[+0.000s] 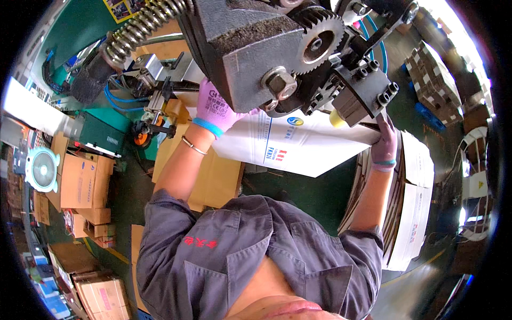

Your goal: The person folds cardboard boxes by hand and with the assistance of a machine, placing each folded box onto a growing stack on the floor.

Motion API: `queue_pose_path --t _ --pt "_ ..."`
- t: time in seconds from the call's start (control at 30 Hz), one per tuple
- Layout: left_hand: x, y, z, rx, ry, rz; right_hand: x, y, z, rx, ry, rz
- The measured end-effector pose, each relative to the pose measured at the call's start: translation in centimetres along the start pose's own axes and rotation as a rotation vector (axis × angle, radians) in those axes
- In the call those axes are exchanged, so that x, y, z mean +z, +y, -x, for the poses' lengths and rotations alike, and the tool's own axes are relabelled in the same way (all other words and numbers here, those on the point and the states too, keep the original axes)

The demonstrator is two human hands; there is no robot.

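A white cardboard carton (314, 149) with blue and red print lies under the head of a dark metal machine (256, 53). My left hand (218, 109), in a pink-purple glove with a blue cuff, is closed at the carton's left part; the machine head hides some of its fingers. At the carton's right end, my right hand (385, 143), in a similar, darker-looking glove, grips the edge beside the machine's black bolted block (365, 93). A pale yellow round part (337, 119) under that block meets the cardboard.
A large coil spring (141, 29) and a toothed gear (319, 44) sit on the machine close above my hands. On the right stands a bundle of flat white cartons (410, 208). Brown boxes (80, 178) and a pale green fan (42, 169) are at left.
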State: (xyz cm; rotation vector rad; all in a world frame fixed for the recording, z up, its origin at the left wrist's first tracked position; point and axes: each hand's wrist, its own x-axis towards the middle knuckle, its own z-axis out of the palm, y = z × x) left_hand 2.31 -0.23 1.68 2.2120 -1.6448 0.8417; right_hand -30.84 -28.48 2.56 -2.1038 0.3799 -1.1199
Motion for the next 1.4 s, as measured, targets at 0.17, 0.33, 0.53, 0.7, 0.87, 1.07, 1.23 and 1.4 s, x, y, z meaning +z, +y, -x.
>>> queue_pose_path --t 0.17,0.33,0.53,0.7,0.87,1.07,1.23,1.4 --pt "-1.2 1.0 -0.6 -0.004 0.102 0.091 1.0 -1.0 -1.1 0.470 0.178 -0.624" --pt "-1.7 1.4 -0.3 -0.056 0.056 0.085 1.6 -1.8 -1.3 0.443 0.228 -0.563" --pt "-3.5 2.0 -0.7 -0.085 -0.043 -0.022 1.7 -1.2 -1.0 0.321 0.179 -0.337" --pt "-2.7 2.4 -0.4 -0.091 0.010 -0.026 1.3 -0.6 -0.9 0.458 0.190 -0.565" --pt "0.0 6.0 5.6 0.119 0.316 0.192 -3.5 3.8 0.2 0.383 0.480 -0.419" --pt "7.6 3.6 18.3 -0.488 0.089 0.372 -9.8 5.0 0.9 0.537 0.487 -0.690" --pt "10.4 -0.2 14.1 -0.863 -0.054 1.079 -9.2 6.1 0.0 -0.338 0.003 0.204" --pt "10.9 4.8 9.5 -0.834 -0.093 1.124 -12.4 3.4 3.3 0.356 0.143 -0.773"
